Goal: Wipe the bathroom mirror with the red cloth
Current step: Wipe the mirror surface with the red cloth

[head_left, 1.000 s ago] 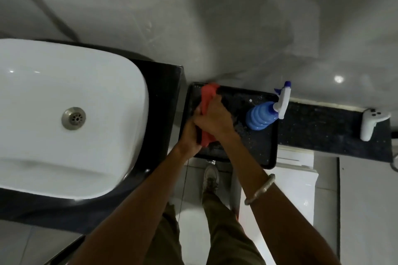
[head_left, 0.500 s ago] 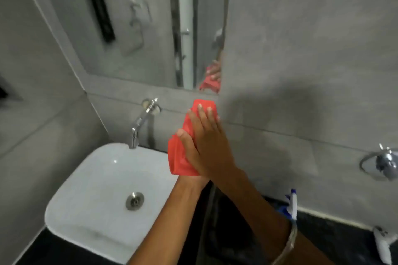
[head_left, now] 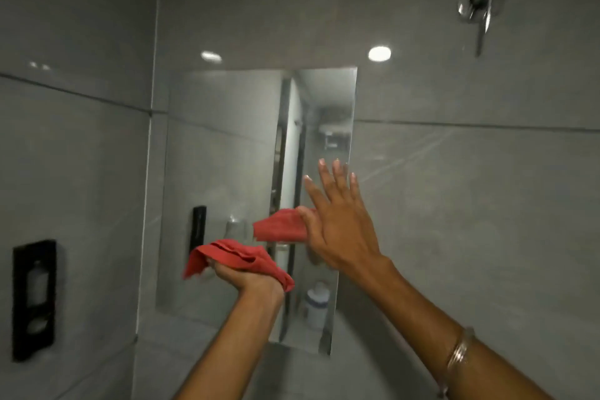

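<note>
The red cloth sits bunched in the left hand, fingers closed around it, against the mirror's lower half. The right hand is spread empty near the mirror's right edge. Flattening the cloth and pressing evenly in overlapping strokes would likely clean best.

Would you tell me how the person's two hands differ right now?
The left hand is closed in a fist around the red cloth; the right hand is open, fingers spread, holding nothing. The left hand sits lower than the right hand. Both are raised in front of the mirror.
</note>
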`<state>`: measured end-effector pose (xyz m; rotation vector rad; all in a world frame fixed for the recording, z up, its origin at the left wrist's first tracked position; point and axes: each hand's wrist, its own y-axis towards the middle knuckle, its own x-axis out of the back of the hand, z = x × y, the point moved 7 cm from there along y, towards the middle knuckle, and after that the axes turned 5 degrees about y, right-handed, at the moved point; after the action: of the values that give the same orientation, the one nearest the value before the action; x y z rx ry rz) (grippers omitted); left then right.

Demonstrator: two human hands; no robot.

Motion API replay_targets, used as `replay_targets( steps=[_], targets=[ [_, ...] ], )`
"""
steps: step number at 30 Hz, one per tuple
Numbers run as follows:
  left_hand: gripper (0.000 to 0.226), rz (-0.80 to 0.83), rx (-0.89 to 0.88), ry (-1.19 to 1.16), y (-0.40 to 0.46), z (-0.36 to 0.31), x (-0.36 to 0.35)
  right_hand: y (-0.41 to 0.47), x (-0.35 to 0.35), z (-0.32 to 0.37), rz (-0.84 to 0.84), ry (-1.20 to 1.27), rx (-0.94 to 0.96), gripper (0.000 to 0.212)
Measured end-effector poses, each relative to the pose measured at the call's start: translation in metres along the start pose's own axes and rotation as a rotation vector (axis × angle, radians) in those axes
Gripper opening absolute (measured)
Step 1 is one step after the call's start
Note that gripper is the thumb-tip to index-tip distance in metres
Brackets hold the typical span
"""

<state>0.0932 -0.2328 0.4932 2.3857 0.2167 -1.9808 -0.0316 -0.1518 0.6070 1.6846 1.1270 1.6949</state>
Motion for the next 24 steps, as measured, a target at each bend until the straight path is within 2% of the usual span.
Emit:
replay_targets(
  steps=[2,5,7,10,12,13,15,18,21,24],
  targets=[
    [0.053,0.113,-0.081,-0.045,0.005,-0.009,-0.055,0.033,0.028,-0.021,-0.052,-0.077,-0.021,0.067],
    [0.065,0.123,-0.267,0.158,0.007,-0.019,-0.127,0.068,0.053,-0.055,-0.085,-0.183,-0.072,0.071],
    [0.072,0.079,-0.448,0.500,0.015,-0.022,-0.167,0.089,0.067,-0.075,-0.099,-0.220,-0.091,0.070],
    [0.076,0.202,-0.701,1.051,0.028,-0.007,-0.231,0.118,0.075,-0.102,-0.096,-0.250,-0.114,0.066],
    [0.084,0.270,-0.875,1.310,0.036,0.008,-0.256,0.129,0.073,-0.117,-0.104,-0.255,-0.133,0.064],
    [0.089,0.243,-0.961,1.428,0.040,0.015,-0.259,0.129,0.069,-0.122,-0.118,-0.258,-0.132,0.063],
    [0.095,0.140,-1.087,1.521,0.045,0.018,-0.266,0.128,0.063,-0.130,-0.179,-0.283,-0.092,0.066],
    [0.093,0.108,-1.186,1.542,0.050,0.015,-0.284,0.127,0.056,-0.139,-0.272,-0.346,-0.038,0.067],
    [0.078,0.193,-1.307,1.682,0.043,0.016,-0.314,0.129,0.053,-0.142,-0.305,-0.351,-0.016,0.065],
    [0.072,0.324,-1.414,1.723,0.028,0.024,-0.340,0.128,0.050,-0.145,-0.316,-0.337,-0.030,0.065]
  ],
)
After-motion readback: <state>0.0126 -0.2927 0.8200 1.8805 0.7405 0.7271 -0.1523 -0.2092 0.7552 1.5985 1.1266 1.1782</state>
